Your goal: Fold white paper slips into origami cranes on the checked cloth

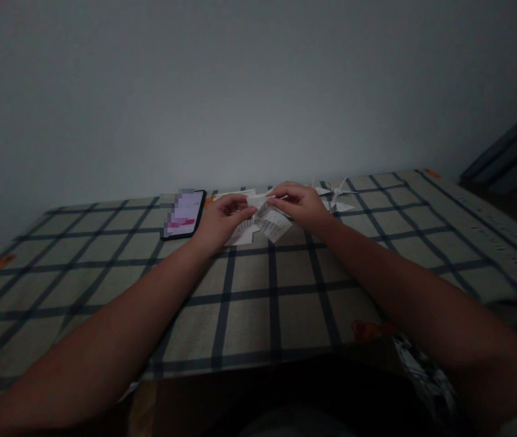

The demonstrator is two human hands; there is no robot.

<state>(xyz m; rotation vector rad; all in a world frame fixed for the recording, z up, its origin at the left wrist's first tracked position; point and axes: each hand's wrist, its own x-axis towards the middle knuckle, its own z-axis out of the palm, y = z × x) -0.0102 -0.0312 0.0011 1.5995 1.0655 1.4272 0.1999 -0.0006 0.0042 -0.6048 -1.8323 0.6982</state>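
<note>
A folded piece of printed paper is held between my two hands above the table. My left hand pinches its left side with thumb and fingers. On the other side, the thumb and fingertips of my right hand close on its upper right edge. Beneath my left hand lie flat sheets of printed paper, partly covered by the hand. Just beyond my right hand are folded white paper pieces with pointed ends, partly hidden by that hand.
A phone with a lit screen lies left of my left hand. The table wears a checked cloth and stands against a grey wall. A dark striped object is at the far right.
</note>
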